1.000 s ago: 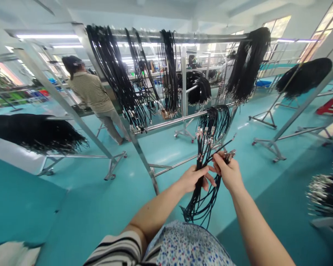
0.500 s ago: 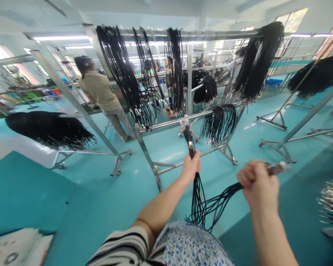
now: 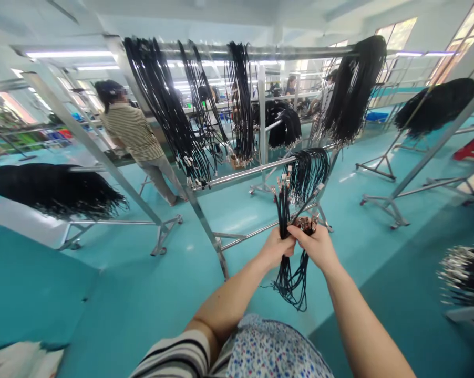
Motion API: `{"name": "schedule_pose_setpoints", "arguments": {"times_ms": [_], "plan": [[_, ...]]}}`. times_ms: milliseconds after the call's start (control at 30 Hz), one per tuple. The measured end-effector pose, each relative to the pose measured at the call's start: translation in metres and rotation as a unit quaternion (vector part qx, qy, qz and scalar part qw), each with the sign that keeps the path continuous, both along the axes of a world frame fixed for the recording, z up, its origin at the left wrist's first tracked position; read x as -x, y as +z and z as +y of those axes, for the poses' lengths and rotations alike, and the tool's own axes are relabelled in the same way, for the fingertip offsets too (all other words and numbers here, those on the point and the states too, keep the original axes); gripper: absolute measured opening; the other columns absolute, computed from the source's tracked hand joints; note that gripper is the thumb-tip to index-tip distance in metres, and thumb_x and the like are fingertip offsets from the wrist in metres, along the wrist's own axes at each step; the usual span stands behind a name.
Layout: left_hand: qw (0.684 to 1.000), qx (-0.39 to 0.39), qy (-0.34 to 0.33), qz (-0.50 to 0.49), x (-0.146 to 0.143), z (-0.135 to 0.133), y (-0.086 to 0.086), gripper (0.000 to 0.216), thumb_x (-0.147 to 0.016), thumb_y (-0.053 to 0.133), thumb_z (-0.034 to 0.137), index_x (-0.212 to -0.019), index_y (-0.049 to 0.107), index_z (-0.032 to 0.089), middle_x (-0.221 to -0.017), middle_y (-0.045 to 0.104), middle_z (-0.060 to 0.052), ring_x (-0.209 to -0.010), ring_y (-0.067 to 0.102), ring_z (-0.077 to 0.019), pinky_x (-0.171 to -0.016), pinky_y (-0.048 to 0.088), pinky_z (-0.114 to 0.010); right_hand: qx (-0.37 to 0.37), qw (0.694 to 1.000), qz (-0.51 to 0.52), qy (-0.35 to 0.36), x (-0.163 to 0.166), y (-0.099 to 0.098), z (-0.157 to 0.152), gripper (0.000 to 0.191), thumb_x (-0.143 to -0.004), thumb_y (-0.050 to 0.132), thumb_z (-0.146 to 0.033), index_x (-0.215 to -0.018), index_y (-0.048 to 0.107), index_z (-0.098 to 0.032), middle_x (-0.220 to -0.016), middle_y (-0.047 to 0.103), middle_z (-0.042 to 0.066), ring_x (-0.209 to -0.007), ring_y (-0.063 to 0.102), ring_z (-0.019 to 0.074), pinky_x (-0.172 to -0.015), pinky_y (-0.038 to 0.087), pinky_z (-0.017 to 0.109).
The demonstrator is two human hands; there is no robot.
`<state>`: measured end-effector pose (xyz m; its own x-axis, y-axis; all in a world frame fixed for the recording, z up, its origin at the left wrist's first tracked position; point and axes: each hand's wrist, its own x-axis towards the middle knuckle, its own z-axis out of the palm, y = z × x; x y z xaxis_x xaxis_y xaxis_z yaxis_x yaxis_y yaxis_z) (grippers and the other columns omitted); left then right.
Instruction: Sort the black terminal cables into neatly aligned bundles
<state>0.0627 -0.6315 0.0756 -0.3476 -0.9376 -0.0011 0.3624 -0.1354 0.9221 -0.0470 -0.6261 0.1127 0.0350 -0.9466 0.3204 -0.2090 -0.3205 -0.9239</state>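
A bundle of black cables with metal and white connector ends hangs in a loop in front of me. My left hand is closed round one end of the bundle, with the connectors sticking up above the fist. My right hand grips the other end, its connectors bunched copper-coloured over the fingers. Both hands are close together and seem to touch, the right thumb reaching toward the left hand. Just beyond them, more black cables hang over the lower bar of the metal rack.
Long cable bunches hang from the rack's upper bar. Other wheeled racks bear cable heaps at the left and right. A person in a striped top stands behind the rack. A red stool is far right; cable ends jut in at right.
My right hand has swung left with its cable end, up beside my left hand. The stretched bundle now hangs as a closed loop. The view has turned slightly right.
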Motion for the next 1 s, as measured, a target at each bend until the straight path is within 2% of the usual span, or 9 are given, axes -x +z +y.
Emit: {"name": "schedule_pose_setpoints", "arguments": {"times_ms": [100, 267, 333, 433, 533, 633, 733, 867, 1000], "plan": [[0.995, 0.001, -0.086, 0.041, -0.008, -0.003, 0.001, 0.049, -0.055, 0.077, 0.044, -0.072, 0.039, 0.018, -0.046, 0.03, 0.011, -0.034, 0.024, -0.0007, -0.036, 0.016, -0.017, -0.011, 0.999, -0.036, 0.007, 0.003, -0.004, -0.003, 0.034, -0.069, 0.065, -0.041, -0.055, 0.046, -0.017, -0.05, 0.043, -0.003, -0.049, 0.036, 0.0087, -0.046, 0.031, 0.023], [0.988, -0.005, -0.136, 0.069, -0.009, -0.008, -0.002, 0.052, -0.063, 0.067, 0.057, -0.064, 0.034, 0.017, -0.045, 0.025, 0.011, -0.032, 0.019, 0.0002, -0.034, 0.014, -0.016, -0.097, 0.983, -0.137, 0.069, 0.004, -0.015, -0.01, 0.036, -0.069, 0.066, -0.046, -0.063, 0.044, -0.018, -0.043, 0.027, -0.009, -0.039, 0.021, 0.0047, -0.037, 0.017, 0.02], [0.99, -0.025, -0.126, 0.059, -0.006, -0.009, 0.0, 0.051, -0.063, 0.066, 0.058, -0.065, 0.038, 0.016, -0.047, 0.031, 0.009, -0.034, 0.026, -0.001, -0.036, 0.017, -0.017, -0.099, 0.982, -0.153, 0.053, 0.001, -0.018, -0.008, 0.036, -0.07, 0.064, -0.049, -0.067, 0.047, -0.018, -0.043, 0.028, -0.009, -0.038, 0.022, 0.0048, -0.037, 0.017, 0.02], [0.995, -0.059, -0.044, 0.06, -0.006, -0.015, 0.005, 0.049, -0.065, 0.064, 0.059, -0.068, 0.04, 0.016, -0.054, 0.042, 0.004, -0.043, 0.042, -0.0055, -0.038, 0.026, -0.018, -0.057, 0.991, -0.122, -0.017, -0.003, -0.018, 0.006, 0.035, -0.073, 0.061, -0.05, -0.069, 0.049, -0.017, -0.044, 0.034, -0.007, -0.04, 0.029, 0.0064, -0.038, 0.023, 0.021], [0.995, -0.045, -0.015, 0.084, -0.019, -0.029, 0.006, 0.049, -0.065, 0.065, 0.057, -0.066, 0.038, 0.017, -0.053, 0.041, 0.005, -0.046, 0.046, -0.0072, -0.043, 0.035, -0.02, 0.003, 0.99, -0.118, -0.072, 0.008, -0.008, 0.027, 0.029, -0.077, 0.06, -0.044, -0.072, 0.051, -0.017, -0.053, 0.044, -0.003, -0.045, 0.038, 0.0079, -0.041, 0.03, 0.021], [0.984, -0.039, -0.138, 0.107, -0.043, -0.042, 0.003, 0.048, -0.069, 0.063, 0.056, -0.064, 0.035, 0.017, -0.046, 0.03, 0.009, -0.033, 0.026, -0.0026, -0.035, 0.025, -0.016, 0.056, 0.957, -0.263, -0.11, 0.036, 0.015, 0.04, 0.021, -0.077, 0.061, -0.036, -0.071, 0.05, -0.02, -0.066, 0.051, -0.001, -0.05, 0.045, 0.0081, -0.042, 0.035, 0.021], [0.958, -0.034, -0.262, 0.114, -0.056, -0.04, 0.001, 0.052, -0.067, 0.064, 0.057, -0.06, 0.031, 0.018, -0.042, 0.023, 0.01, -0.03, 0.014, -0.0014, -0.032, 0.016, -0.015, 0.023, 0.918, -0.389, -0.075, 0.053, 0.035, 0.034, 0.026, -0.076, 0.062, -0.029, -0.064, 0.041, -0.02, -0.052, 0.035, -0.007, -0.035, 0.029, 0.0034, -0.033, 0.022, 0.019], [0.921, -0.028, -0.386, 0.045, -0.038, -0.021, 0.003, 0.047, -0.067, 0.066, 0.052, -0.061, 0.035, 0.017, -0.042, 0.026, 0.009, -0.031, 0.018, -0.0017, -0.033, 0.016, -0.015, -0.08, 0.949, -0.303, 0.038, 0.033, 0.038, 0.008, 0.025, -0.067, 0.07, -0.032, -0.076, 0.05, -0.019, -0.042, 0.025, -0.012, -0.032, 0.019, 0.0026, -0.033, 0.011, 0.018], [0.931, -0.013, -0.365, 0.028, -0.02, -0.011, -0.003, 0.043, -0.073, 0.06, 0.054, -0.065, 0.041, 0.016, -0.045, 0.033, 0.007, -0.032, 0.02, -0.0018, -0.033, 0.015, -0.015, -0.11, 0.962, -0.238, 0.08, 0.007, 0.023, -0.011, 0.03, -0.064, 0.072, -0.036, -0.07, 0.049, -0.017, -0.039, 0.026, -0.012, -0.032, 0.019, 0.0022, -0.033, 0.01, 0.018]]}}
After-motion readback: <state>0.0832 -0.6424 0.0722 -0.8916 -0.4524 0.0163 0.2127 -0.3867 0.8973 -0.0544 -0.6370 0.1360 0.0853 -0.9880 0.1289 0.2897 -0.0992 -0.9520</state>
